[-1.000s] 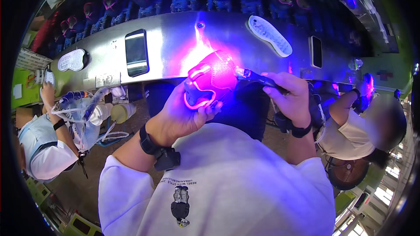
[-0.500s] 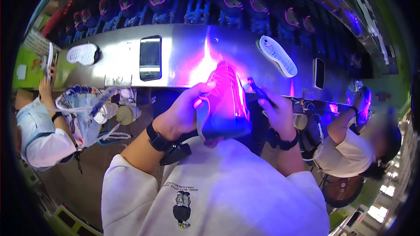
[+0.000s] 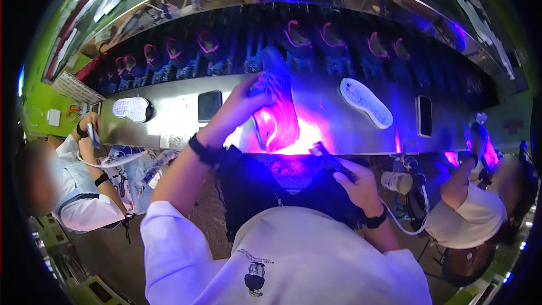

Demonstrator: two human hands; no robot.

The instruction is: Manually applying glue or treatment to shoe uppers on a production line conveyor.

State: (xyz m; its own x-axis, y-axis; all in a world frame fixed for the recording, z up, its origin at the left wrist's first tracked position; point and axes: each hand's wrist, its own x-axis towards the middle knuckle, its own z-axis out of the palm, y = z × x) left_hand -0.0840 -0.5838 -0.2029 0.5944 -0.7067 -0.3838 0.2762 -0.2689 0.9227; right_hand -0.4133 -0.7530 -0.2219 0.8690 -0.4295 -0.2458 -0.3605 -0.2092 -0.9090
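My left hand (image 3: 247, 99) is closed around the side of a shoe upper (image 3: 282, 104), lifted over the metal bench with its toe pointing away toward the rack. Strong pink and violet light falls on the upper, washing out its true colour. Lower and to the right, near the bench's front edge, my right hand (image 3: 359, 183) grips a slim dark handheld tool (image 3: 337, 165). Its tip points up and left, apart from the shoe; its exact kind is unclear. A white shoe sole (image 3: 366, 103) lies on the bench to the right of the upper.
Behind the metal bench (image 3: 186, 87), a dark rack (image 3: 248, 59) carries several shoe uppers with pink-lit rims. Another sole (image 3: 131, 110) and a phone (image 3: 210, 106) lie left, a second phone (image 3: 424, 116) right. Co-workers sit at the left (image 3: 84, 183) and right (image 3: 471, 209).
My left hand has carried the shoe upper forward, from near my body out over the bench. My right hand with the dark tool has dropped lower in the view, farther from the upper.
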